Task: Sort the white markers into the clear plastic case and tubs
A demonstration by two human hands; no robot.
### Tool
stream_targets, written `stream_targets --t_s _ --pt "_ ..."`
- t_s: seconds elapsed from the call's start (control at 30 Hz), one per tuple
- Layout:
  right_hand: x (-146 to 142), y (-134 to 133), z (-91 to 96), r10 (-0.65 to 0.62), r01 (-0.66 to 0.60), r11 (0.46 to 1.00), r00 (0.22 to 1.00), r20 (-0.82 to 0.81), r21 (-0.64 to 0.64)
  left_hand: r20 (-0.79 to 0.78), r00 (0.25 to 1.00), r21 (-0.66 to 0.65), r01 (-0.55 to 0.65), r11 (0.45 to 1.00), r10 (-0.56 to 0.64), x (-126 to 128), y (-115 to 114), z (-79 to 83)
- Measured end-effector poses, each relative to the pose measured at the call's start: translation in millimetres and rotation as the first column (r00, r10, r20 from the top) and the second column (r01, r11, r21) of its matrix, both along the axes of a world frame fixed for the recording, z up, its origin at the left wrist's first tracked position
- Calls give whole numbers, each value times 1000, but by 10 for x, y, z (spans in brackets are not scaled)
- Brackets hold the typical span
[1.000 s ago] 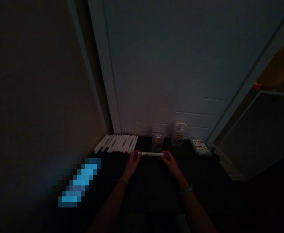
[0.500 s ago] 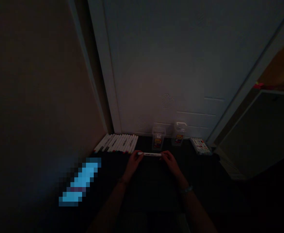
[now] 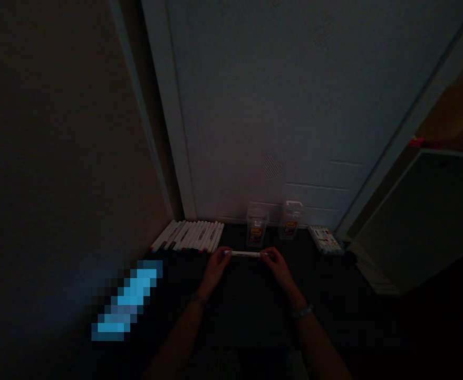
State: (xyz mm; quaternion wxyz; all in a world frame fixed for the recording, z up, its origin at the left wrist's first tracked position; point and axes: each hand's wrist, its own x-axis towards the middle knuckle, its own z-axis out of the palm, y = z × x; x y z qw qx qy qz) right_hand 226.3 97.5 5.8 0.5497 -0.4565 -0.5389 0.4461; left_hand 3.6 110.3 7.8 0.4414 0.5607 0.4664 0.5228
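Observation:
The scene is very dark. A white marker pen [image 3: 246, 254] lies crosswise between my two hands, above a dark surface. My left hand [image 3: 216, 267] pinches its left end and my right hand [image 3: 278, 266] pinches its right end. A row of several white markers [image 3: 190, 235] lies side by side to the left, just beyond my left hand. Two clear plastic tubs [image 3: 257, 228] with coloured labels stand behind the held marker, close to a white door.
A smaller bunch of markers [image 3: 325, 239] lies at the right by the door frame. A white door [image 3: 287, 116] fills the back, a wall [image 3: 57, 158] stands at the left and a dark panel [image 3: 425, 216] at the right. A blurred blue patch [image 3: 126, 301] shows at lower left.
The marker has turned slightly in my fingers; its printed side shows less now. Both hands stay in nearly the same place.

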Motion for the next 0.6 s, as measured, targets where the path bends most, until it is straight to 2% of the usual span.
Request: stream_targets --t_s 0.27,0.6 --pt "-2 -35 73 18 -17 999 999 27 -37 -18 1000 -62 2 998 -3 22 -55 109" --pt "1 -38 68 -2 3 1000 999 46 -22 -7 999 13 32 999 -32 10 -16 -3"
